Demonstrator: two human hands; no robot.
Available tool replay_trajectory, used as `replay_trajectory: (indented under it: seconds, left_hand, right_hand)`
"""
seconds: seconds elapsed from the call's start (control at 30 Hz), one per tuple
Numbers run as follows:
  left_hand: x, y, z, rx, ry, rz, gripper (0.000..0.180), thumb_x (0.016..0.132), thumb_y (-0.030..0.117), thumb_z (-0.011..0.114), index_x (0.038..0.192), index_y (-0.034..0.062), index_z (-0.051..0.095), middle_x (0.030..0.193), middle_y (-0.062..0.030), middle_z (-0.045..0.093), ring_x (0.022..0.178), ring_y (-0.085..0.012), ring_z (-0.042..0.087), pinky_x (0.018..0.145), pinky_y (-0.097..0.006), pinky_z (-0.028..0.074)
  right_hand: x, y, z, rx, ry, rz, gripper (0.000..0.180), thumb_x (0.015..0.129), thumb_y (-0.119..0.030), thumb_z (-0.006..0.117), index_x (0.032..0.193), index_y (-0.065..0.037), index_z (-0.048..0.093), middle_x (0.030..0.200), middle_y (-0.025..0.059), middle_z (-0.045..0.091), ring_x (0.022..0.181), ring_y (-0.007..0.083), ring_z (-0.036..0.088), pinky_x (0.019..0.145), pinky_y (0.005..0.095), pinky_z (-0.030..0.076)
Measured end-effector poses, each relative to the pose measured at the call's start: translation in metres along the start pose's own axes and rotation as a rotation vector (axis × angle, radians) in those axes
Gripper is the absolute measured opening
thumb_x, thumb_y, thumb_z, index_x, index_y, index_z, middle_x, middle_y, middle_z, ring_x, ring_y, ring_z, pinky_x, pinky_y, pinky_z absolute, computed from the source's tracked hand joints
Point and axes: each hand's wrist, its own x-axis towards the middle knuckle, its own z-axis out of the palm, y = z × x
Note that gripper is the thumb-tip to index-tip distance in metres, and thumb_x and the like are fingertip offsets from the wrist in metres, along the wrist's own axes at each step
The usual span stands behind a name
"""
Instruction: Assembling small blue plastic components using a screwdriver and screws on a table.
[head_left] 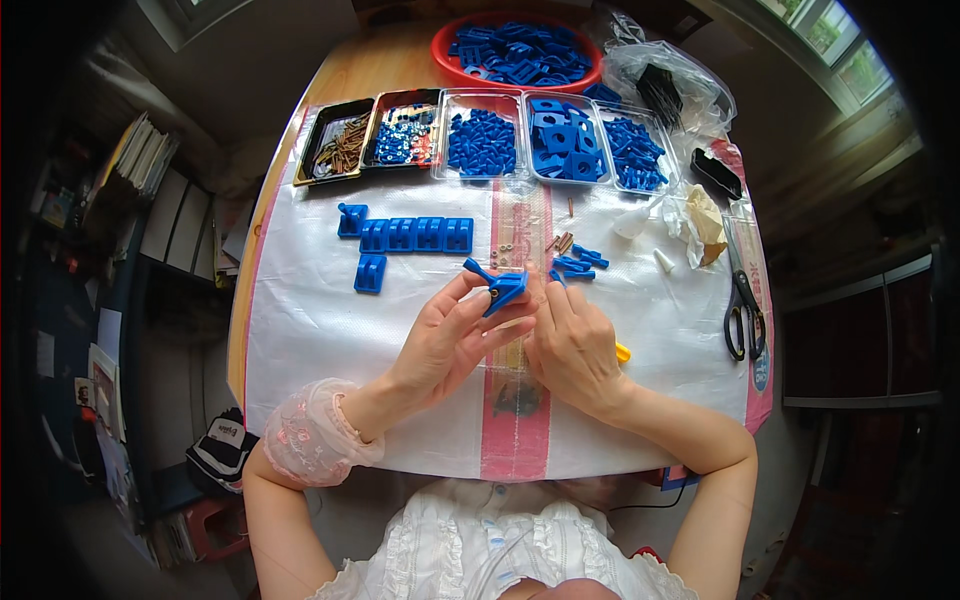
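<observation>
My left hand (445, 335) is closed round a blue plastic bracket (508, 292) with a narrow blue lever sticking out to the upper left. Close beside it, my right hand (578, 340) has its fingertips pinched on a small blue plastic lever (557, 277) at the near side of a little pile. That pile of blue levers (580, 262) lies just beyond the fingers. A yellow handle (623, 353) shows from under my right hand; the rest of it is hidden. To the left, several blue brackets (415, 235) stand in a row.
Along the back stand trays of screws (342, 145), nuts (404, 135), small blue parts (482, 140), blue plates (565, 145) and blue levers (634, 155). Behind is a red basin (440, 55) of blue parts. Black scissors (740, 310) and crumpled paper (705, 225) lie right; brass pins (562, 243) are mid-table.
</observation>
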Motion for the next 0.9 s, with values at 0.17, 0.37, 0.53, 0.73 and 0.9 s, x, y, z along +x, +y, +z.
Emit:
replay_trajectory:
  seconds: [0.17,0.37,0.53,0.73,0.9]
  left_hand:
    - [-0.0005,0.0002,0.0004,0.003,-0.006,-0.013,0.038,0.11,0.026,0.06,0.139,0.003,0.051,0.13,-0.0154,0.064,0.127,-0.0258,0.064,0.116,-0.046,0.053]
    - [-0.0016,0.0009,-0.0007,0.007,-0.037,-0.031,0.037,0.11,0.024,0.058,0.141,0.0043,0.051,0.137,-0.0157,0.063,0.13,-0.0267,0.063,0.116,-0.045,0.053]
    - [-0.0015,0.003,0.0014,0.022,0.005,-0.004,0.036,0.11,0.024,0.059,0.139,0.0035,0.052,0.132,-0.0156,0.064,0.128,-0.0266,0.063,0.116,-0.047,0.053]
    - [-0.0012,0.0019,0.0004,0.022,0.013,-0.002,0.036,0.109,0.024,0.06,0.138,0.0037,0.052,0.132,-0.0158,0.064,0.128,-0.0265,0.063,0.116,-0.047,0.053]
    - [-0.0007,0.0019,0.001,0.024,0.015,-0.006,0.036,0.109,0.024,0.06,0.137,0.0036,0.053,0.132,-0.0161,0.064,0.127,-0.0266,0.064,0.116,-0.047,0.053]
  right_hand:
    - [-0.0004,-0.0015,-0.0009,0.001,-0.001,-0.002,0.076,0.081,-0.016,0.067,0.15,0.011,0.05,0.092,0.008,0.052,0.083,0.0204,0.056,0.06,0.032,0.044]
    - [-0.0014,-0.0001,0.0018,0.034,0.014,-0.006,0.076,0.08,-0.017,0.068,0.149,0.012,0.051,0.093,0.0084,0.052,0.083,0.0207,0.056,0.06,0.0319,0.044]
    - [-0.0003,-0.0002,0.0003,0.024,0.003,-0.005,0.079,0.078,-0.016,0.069,0.149,0.012,0.05,0.092,0.0083,0.052,0.082,0.0209,0.056,0.06,0.0319,0.044]
    - [0.0001,-0.0002,-0.0006,0.02,0.006,-0.008,0.079,0.078,-0.016,0.069,0.149,0.012,0.05,0.091,0.008,0.052,0.081,0.0206,0.055,0.06,0.0321,0.044]
    - [-0.0008,-0.0005,0.0003,0.017,0.002,-0.005,0.078,0.079,-0.015,0.068,0.15,0.012,0.05,0.09,0.0078,0.052,0.081,0.02,0.055,0.06,0.0315,0.044]
